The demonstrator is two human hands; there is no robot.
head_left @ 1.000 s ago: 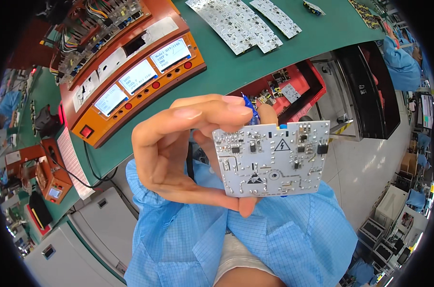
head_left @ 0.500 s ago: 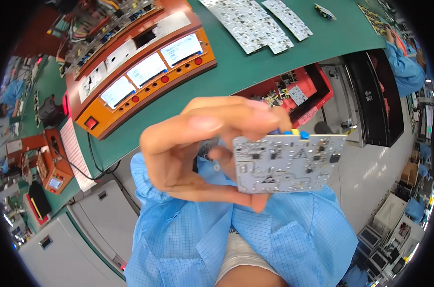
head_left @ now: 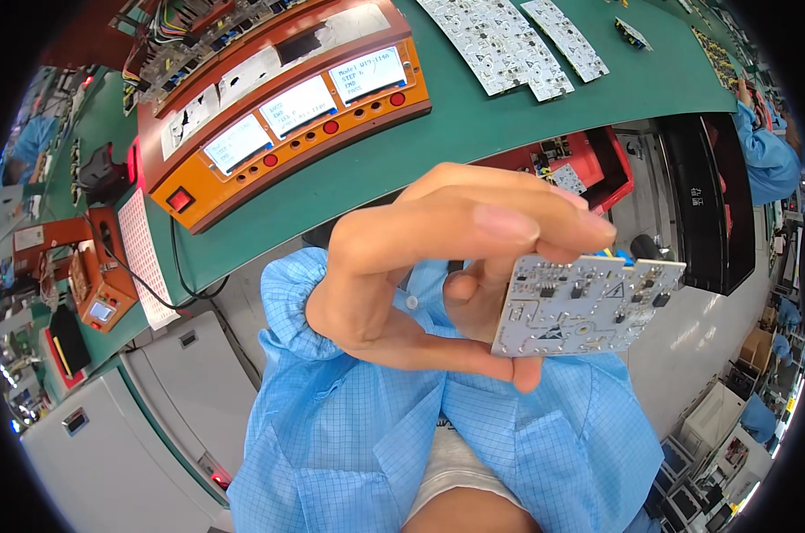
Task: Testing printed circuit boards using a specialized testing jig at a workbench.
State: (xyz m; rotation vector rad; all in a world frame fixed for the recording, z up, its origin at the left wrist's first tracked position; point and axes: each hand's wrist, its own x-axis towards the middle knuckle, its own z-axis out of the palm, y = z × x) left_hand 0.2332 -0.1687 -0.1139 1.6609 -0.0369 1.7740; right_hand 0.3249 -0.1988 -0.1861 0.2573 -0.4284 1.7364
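Observation:
In front of my chest, my left hand [head_left: 402, 266] pinches a white circuit board [head_left: 589, 306] by its left end. The thumb presses its lower edge and the fingers lie along its upper edge. Small soldered parts cover the face I see. Blue and yellow components stick out behind its top edge, and the rest of its back is hidden. The board is held up with its face toward me, slightly tilted. My right hand is out of view.
An orange test box [head_left: 291, 124] with three small screens stands on the green bench [head_left: 349, 191]. White board panels [head_left: 495, 44] lie to its right. Beyond my hand is a red bin [head_left: 611, 169] holding boards, beside a black bin [head_left: 700, 204]. A co-worker's blue sleeve [head_left: 766, 160] shows far right.
My left hand and the circuit board have shifted right, and the board has turned a little. The whole view has shifted slightly too. The grip stays the same.

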